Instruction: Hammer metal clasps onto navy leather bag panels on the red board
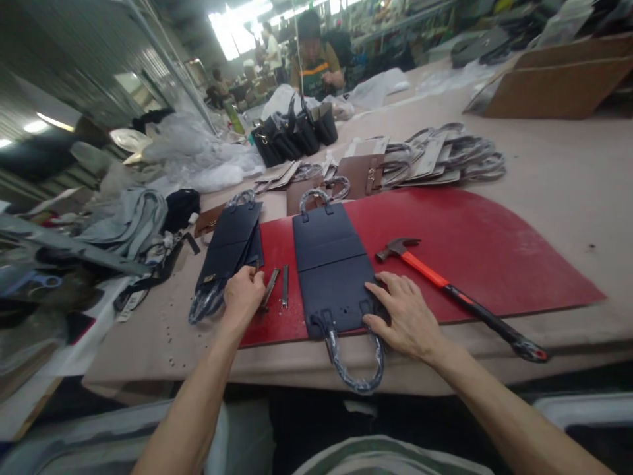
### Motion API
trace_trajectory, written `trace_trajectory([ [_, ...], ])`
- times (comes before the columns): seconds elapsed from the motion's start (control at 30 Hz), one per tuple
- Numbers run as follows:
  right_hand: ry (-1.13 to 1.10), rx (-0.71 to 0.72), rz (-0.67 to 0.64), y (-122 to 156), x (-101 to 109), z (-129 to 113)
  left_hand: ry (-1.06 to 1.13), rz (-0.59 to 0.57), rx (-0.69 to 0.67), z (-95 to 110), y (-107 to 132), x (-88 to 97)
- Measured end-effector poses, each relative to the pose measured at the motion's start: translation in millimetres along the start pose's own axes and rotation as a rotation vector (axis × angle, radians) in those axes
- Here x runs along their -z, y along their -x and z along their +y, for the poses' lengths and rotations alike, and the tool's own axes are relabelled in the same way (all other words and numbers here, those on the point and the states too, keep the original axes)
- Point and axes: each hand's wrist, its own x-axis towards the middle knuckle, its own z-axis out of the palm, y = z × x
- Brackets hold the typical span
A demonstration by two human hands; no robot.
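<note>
A dark navy bag panel (pixel 333 264) lies flat before me, with plastic-wrapped handles at both ends. Its near handle (pixel 359 379) hangs past the red mat's front edge, and small holes show near that end. My right hand (pixel 408 320) rests on the panel's right edge, fingers spread. To the left, my left hand (pixel 244 290) is closed in a pinch beside a stack of similar navy panels (pixel 230 231); a small dark tip shows above its fingers, too small to name. Between stack and panel lie two slim metal tools, one a short bar (pixel 285 287).
A claw hammer (pixel 440 280) with an orange and black handle lies across the red mat (pixel 489 251). Brown bag pieces (pixel 363 175) and finished black bags (pixel 291 135) stand farther back. A cardboard box (pixel 558 79) is at back right; a person (pixel 316 59) sits beyond the table.
</note>
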Motion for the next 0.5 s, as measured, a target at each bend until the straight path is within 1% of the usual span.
trace_trajectory([
  [0.03, -0.004, 0.006, 0.002, 1, -1, -1, -0.083, -0.024, -0.005, -3, 0, 0.5],
  [0.1, -0.003, 0.002, 0.009, 4, -1, -6, -0.151, -0.059, -0.039, -3, 5, -1.4],
  [0.17, 0.024, -0.048, 0.022, 11, 2, -17, -0.153, -0.038, -0.112, 2, 15, -4.5],
  [0.23, 0.093, -0.132, 0.042, 21, 6, -31, -0.123, 0.021, -0.182, 8, 30, -6.4],
  [0.3, 0.179, -0.212, 0.041, 35, 10, -46, -0.050, 0.072, -0.238, 14, 48, -6.8],
  [0.37, 0.225, -0.296, -0.011, 50, 10, -57, 0.066, 0.097, -0.281, 20, 68, -7.2],
  [0.43, 0.185, -0.405, -0.098, 67, 3, -62, 0.213, 0.116, -0.307, 26, 89, -9.2],
  [0.47, 0.152, -0.468, -0.115, 75, -2, -62, 0.293, 0.129, -0.307, 28, 99, -11.0],
  [0.5, 0.098, -0.499, -0.106, 83, -8, -60, 0.377, 0.135, -0.295, 31, 109, -13.2],
])
